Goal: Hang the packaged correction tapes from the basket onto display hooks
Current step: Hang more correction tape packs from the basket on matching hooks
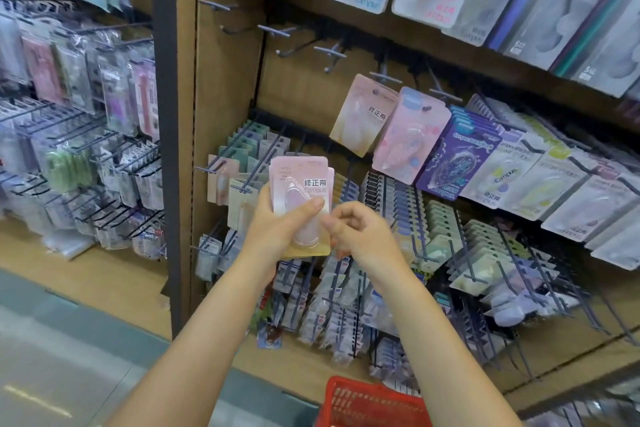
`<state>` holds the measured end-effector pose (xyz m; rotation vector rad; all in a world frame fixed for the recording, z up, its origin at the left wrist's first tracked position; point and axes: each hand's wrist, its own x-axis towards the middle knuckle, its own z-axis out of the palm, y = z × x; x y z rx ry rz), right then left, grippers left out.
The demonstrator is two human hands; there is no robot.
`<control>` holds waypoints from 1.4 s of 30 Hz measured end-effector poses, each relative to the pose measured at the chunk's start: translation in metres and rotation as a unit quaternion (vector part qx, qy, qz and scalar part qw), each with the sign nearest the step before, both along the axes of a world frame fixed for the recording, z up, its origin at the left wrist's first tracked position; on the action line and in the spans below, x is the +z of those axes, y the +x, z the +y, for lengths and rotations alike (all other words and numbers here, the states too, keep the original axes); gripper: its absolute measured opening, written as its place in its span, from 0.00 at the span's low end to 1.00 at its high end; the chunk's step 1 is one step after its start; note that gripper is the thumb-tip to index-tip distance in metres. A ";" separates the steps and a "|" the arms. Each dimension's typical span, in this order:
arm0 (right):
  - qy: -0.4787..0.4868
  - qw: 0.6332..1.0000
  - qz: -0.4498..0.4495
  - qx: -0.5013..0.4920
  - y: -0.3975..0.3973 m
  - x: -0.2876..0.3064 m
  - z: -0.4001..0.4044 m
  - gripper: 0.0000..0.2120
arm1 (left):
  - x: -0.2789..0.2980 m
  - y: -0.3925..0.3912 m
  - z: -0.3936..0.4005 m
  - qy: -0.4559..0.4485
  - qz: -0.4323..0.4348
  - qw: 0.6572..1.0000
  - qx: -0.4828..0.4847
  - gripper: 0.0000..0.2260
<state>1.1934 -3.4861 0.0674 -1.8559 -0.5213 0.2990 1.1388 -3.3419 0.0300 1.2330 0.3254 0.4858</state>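
**Pink Campus Packs Held Up Before the Hooks**

Red plastic mesh basket (pixel 372 404) sits lowest in view, just under the two forearms. Above it the left hand (pixel 277 229) grips a small stack of pink carded correction tape packs (pixel 300 199), thumb curled across the clear blister; the front card reads "修正带" and "Campus". The right hand (pixel 356 232) is just beside the stack's right edge, its fingers (pixel 337 218) curled and narrow, pinching at the card edge, though whether they actually hold it cannot be told. Behind, bare dark metal display hooks (pixel 277 31) jut from the brown pegboard panel (pixel 228 87). To the right hang a pale pink "修正带" pack (pixel 363 114) and a purple blister pack (pixel 457 156).
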 end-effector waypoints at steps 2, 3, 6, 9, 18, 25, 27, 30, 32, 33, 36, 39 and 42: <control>-0.004 1.000 0.003 0.006 0.000 0.001 -0.002 0.14 | 0.001 0.000 -0.007 0.002 0.009 1.000 -0.014 0.35; -0.001 1.000 0.003 0.001 0.001 0.002 -0.004 0.13 | 0.004 -0.001 -0.010 0.004 0.010 1.000 -0.016 0.36; 0.014 1.000 0.005 0.010 0.001 0.007 -0.012 0.08 | 0.011 -0.002 -0.015 0.012 0.017 1.000 -0.013 0.38; 0.029 0.999 0.011 0.015 0.001 0.008 -0.015 0.07 | 0.014 0.003 -0.015 0.021 0.019 0.999 -0.019 0.30; 0.117 0.992 -0.013 -0.053 0.006 0.015 -0.016 0.07 | 0.011 -0.001 -0.009 0.012 0.003 1.000 0.016 0.07; 0.140 0.982 -0.071 -0.104 0.034 0.045 0.002 0.04 | 0.018 -0.005 0.007 0.035 -0.035 0.997 0.055 0.18; 0.127 0.983 -0.073 -0.111 0.041 0.049 0.011 0.06 | 0.017 -0.004 0.009 0.030 -0.039 0.997 0.056 0.19; 0.116 0.982 -0.084 -0.125 0.048 0.052 0.021 0.09 | 0.018 -0.003 0.010 0.023 -0.042 0.997 0.061 0.19; 0.116 0.981 -0.087 -0.131 0.049 0.051 0.023 0.09 | 0.017 -0.002 0.011 0.017 -0.047 0.997 0.060 0.19; 0.119 0.980 -0.087 -0.131 0.049 0.049 0.024 0.09 | 0.016 -0.002 0.012 0.012 -0.050 0.997 0.059 0.19; 0.126 0.977 -0.098 -0.139 0.045 0.044 0.023 0.08 | 0.012 -0.001 0.016 0.001 -0.055 0.997 0.059 0.18; 0.149 0.971 -0.103 -0.157 0.044 0.041 0.024 0.08 | 0.009 0.000 0.019 -0.006 -0.052 0.997 0.064 0.18; 0.165 0.968 -0.101 -0.162 0.044 0.040 0.026 0.09 | 0.010 0.001 0.018 -0.009 -0.064 0.996 0.066 0.19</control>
